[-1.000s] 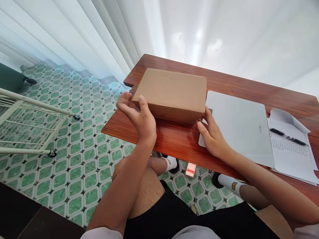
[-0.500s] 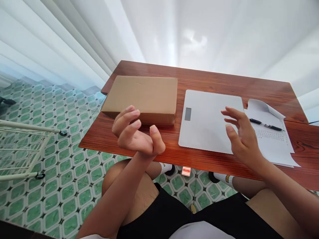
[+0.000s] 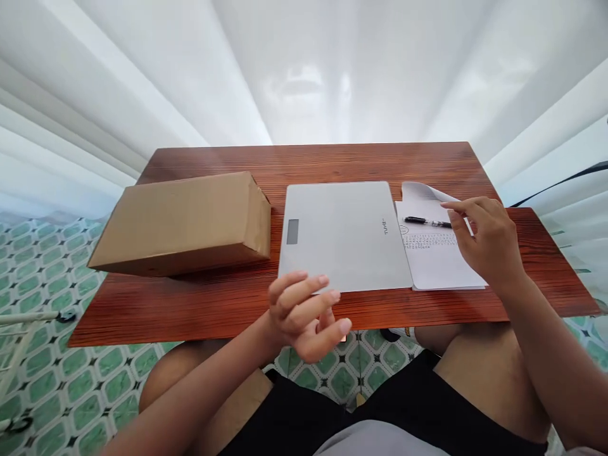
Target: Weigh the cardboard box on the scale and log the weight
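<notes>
Hands have let go of the brown box (image 3: 185,221) since a moment ago. Then they were on its two ends; now the box sits alone on the left part of the bench (image 3: 332,161), with one end sticking out past the bench edge. So the box looks put down for now, and the work seems to have moved over to the paper and pen.

From the head view, the right hand (image 3: 489,237) has reached across to the right. Its fingers are a little curled and loose, and the fingertips are just at the black pen (image 3: 425,221). It does not grip the pen yet. The pen lies on a white paper (image 3: 439,266) with small writing on it, and the paper's top corner curls up.

The left hand (image 3: 306,313) hangs open in the air at the near edge of the bench, holding nothing.

Between the box and the paper lies a flat grey scale (image 3: 342,234), touching the paper. Nothing blocks the pen. White curtains (image 3: 190,76) hang behind.
</notes>
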The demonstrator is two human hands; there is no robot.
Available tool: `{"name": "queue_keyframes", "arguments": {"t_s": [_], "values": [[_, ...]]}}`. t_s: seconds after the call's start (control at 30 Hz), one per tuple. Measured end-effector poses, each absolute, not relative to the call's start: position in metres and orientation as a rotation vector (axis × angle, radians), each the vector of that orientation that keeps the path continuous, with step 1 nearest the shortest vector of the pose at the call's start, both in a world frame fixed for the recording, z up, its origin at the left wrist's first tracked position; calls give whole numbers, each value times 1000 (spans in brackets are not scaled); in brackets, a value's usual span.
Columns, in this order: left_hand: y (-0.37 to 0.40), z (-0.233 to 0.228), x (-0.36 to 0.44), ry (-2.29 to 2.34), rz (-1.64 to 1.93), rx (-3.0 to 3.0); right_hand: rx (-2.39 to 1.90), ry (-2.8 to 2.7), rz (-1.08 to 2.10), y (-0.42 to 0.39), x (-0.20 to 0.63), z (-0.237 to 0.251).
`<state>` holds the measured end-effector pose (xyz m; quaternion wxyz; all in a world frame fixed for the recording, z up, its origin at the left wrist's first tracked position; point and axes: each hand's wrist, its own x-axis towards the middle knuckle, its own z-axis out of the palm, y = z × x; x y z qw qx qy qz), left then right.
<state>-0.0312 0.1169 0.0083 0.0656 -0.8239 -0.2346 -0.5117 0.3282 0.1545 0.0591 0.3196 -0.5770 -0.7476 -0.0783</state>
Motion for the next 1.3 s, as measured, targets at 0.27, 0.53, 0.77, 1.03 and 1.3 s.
{"name": "queue_keyframes", "arguments": {"t_s": [0.27,0.53,0.77,1.03,1.3], "values": [[117,38,74,-46,-1064,-2642,-1673,-2016,-183,167,367,15],[120,21,141,114,-627,-2743,-1780,-2137,-81,176,382,-3],[125,12,142,35,-525,-2926,-1793,-2105,-90,171,377,2],[123,10,141,17,-523,-2987,-1745,-1889,-124,163,373,12],[122,7,140,3,-508,-2937,-1595,-1643,48,154,363,10]]}}
